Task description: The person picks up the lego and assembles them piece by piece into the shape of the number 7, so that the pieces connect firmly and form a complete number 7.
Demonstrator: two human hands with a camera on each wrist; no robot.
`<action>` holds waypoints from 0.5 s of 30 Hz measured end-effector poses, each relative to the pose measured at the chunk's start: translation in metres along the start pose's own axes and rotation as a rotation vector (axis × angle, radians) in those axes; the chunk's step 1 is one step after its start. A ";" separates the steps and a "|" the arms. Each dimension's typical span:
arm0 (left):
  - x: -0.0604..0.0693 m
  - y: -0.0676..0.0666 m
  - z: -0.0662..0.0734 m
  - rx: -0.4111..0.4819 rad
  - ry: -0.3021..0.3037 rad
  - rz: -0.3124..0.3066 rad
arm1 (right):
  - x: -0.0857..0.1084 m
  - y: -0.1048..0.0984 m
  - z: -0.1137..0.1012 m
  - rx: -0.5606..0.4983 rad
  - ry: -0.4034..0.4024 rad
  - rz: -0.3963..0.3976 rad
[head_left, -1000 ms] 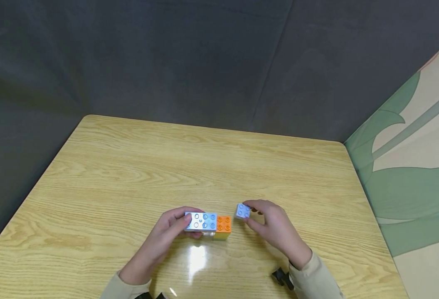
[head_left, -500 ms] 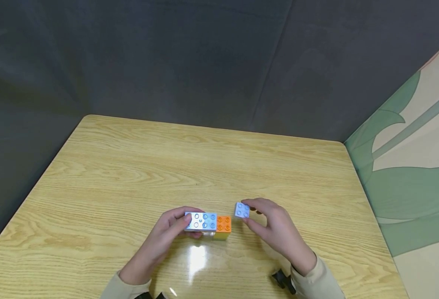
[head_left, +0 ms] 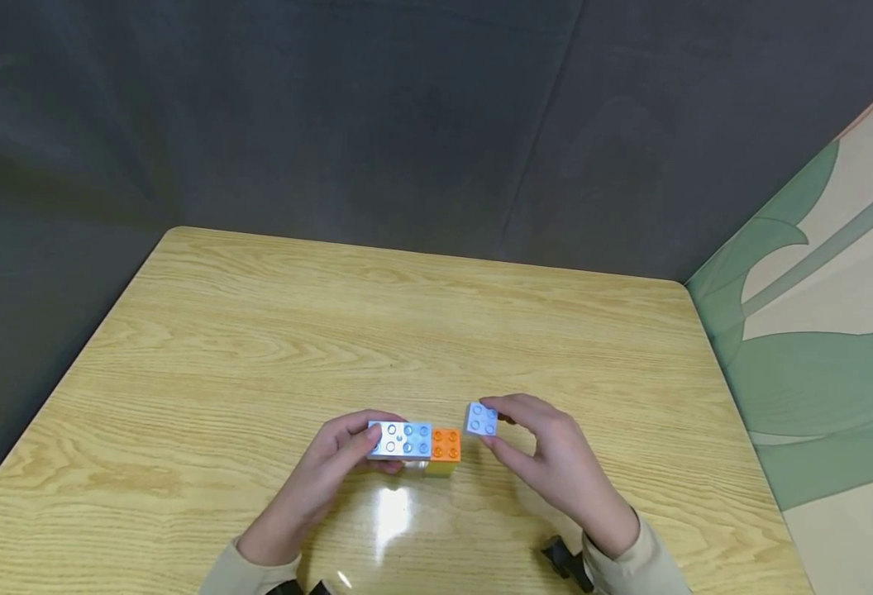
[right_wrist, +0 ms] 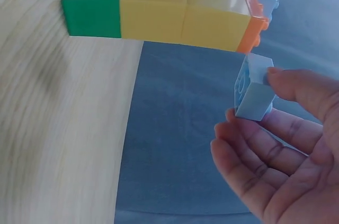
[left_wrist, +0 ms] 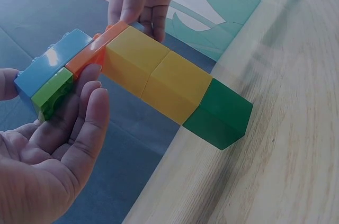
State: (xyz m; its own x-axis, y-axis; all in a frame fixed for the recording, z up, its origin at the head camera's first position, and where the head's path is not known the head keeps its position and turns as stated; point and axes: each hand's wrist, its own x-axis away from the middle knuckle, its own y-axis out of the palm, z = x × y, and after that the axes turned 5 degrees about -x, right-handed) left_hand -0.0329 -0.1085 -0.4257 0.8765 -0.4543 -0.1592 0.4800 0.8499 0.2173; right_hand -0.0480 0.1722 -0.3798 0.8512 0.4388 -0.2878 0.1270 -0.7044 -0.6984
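Note:
A tower of toy building blocks stands on the table: a dark green block (left_wrist: 220, 113) at the bottom, then two yellow blocks (right_wrist: 153, 9), with an orange brick (head_left: 446, 445) on top reaching left. On the orange brick's left part sits a light blue long brick (head_left: 401, 440); a light green brick (left_wrist: 53, 94) hangs beneath. My left hand (head_left: 332, 463) grips this left arm, thumb on the long brick and fingers under the light green brick. My right hand (head_left: 548, 446) pinches a small light blue block (head_left: 481, 419), studs up, beside the orange brick and apart from it.
The wooden table (head_left: 317, 330) reaches back to a dark curtain (head_left: 377, 124). A green and cream patterned cloth (head_left: 831, 380) hangs at the right. A black object (head_left: 566, 564) shows by the right sleeve.
My right hand has turned slightly and brought the small light blue block a touch left, towards the tower. My left hand and the tower stay where they were.

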 end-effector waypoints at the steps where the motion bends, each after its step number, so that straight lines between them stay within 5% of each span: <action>1: 0.000 0.000 0.000 0.001 0.000 0.001 | 0.000 0.000 -0.001 -0.005 -0.007 0.002; 15: 0.000 0.000 0.000 0.000 0.009 -0.002 | 0.000 -0.001 -0.010 -0.084 -0.078 -0.006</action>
State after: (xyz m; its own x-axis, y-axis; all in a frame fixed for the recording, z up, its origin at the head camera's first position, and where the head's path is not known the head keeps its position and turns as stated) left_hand -0.0325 -0.1086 -0.4256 0.8752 -0.4535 -0.1682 0.4816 0.8492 0.2166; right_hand -0.0433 0.1676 -0.3727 0.8084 0.4829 -0.3365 0.1767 -0.7445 -0.6438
